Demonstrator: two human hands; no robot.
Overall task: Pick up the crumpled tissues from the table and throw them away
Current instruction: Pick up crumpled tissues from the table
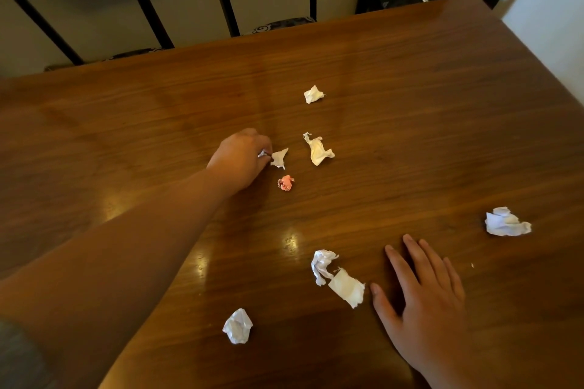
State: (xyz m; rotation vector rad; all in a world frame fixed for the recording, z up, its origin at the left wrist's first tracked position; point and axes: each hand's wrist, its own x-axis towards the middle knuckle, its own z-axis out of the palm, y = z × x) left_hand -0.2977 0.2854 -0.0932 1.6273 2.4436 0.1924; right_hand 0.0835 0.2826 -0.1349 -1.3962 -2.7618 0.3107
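A small white tissue (279,158) on the surface (410,123) is pinched by the curled fingers (264,144) of the left hand (240,158); the right hand (423,300) is laid flat, fingers straight. The tissue's loose tail should be gathered in before lifting.

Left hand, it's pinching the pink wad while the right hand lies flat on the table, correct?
No: in the head view the left hand pinches a white tissue; the pink wad lies loose beside it. The right hand is flat.
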